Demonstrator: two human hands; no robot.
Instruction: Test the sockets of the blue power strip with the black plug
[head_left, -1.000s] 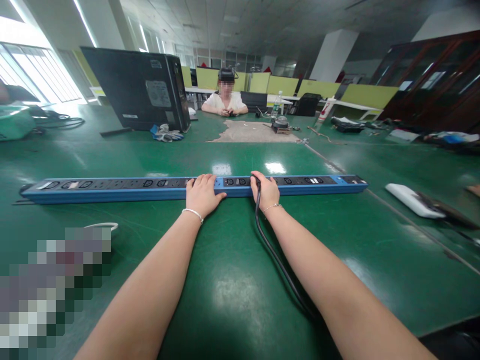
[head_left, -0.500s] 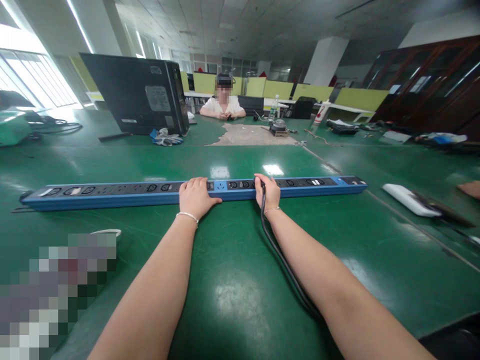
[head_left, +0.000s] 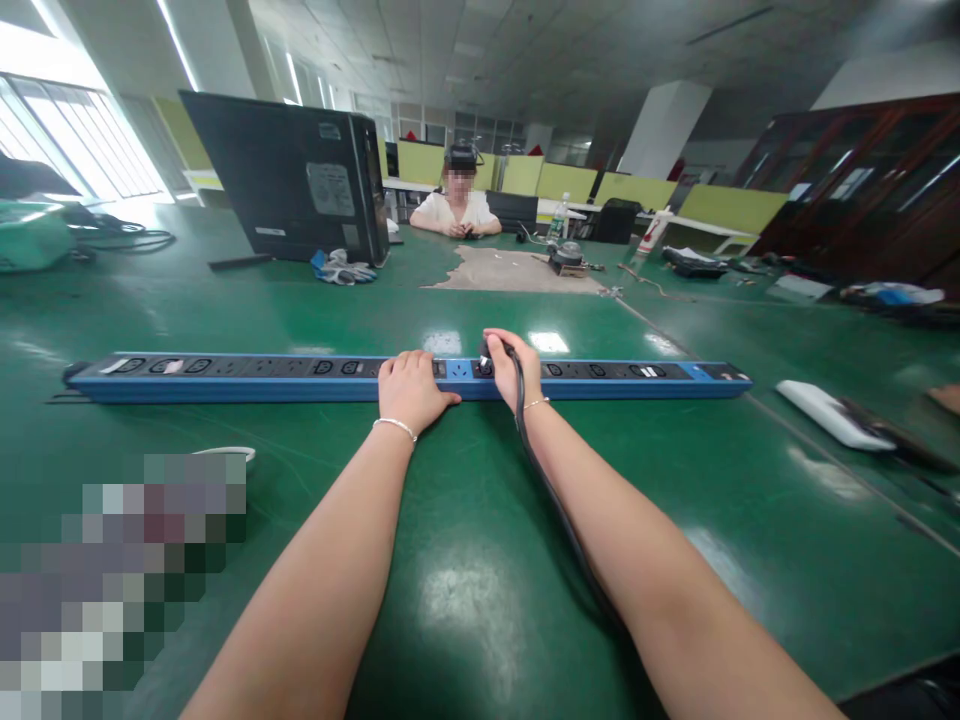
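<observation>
A long blue power strip (head_left: 225, 389) with black socket panels lies across the green table in front of me. My left hand (head_left: 411, 390) grips it left of centre, fingers over the top and thumb along the near side. Just right of the strip's blue socket section, my right hand (head_left: 516, 368) pinches a black power plug (head_left: 485, 350). The plug's metal prongs show above the sockets, so it is out of them. From this hand a black power cord (head_left: 555, 495) runs down along my right forearm.
A black computer case (head_left: 285, 185) stands at the back left, with gloves (head_left: 341, 268) beside it. Across the table sits a person (head_left: 455, 210). A white object (head_left: 821, 412) lies to the right, and a pixelated object (head_left: 127, 570) at the near left.
My right hand has lifted the plug off the sockets and moved left along the strip, its prongs now showing. My left hand stays on the strip. The whole view has shifted slightly.
</observation>
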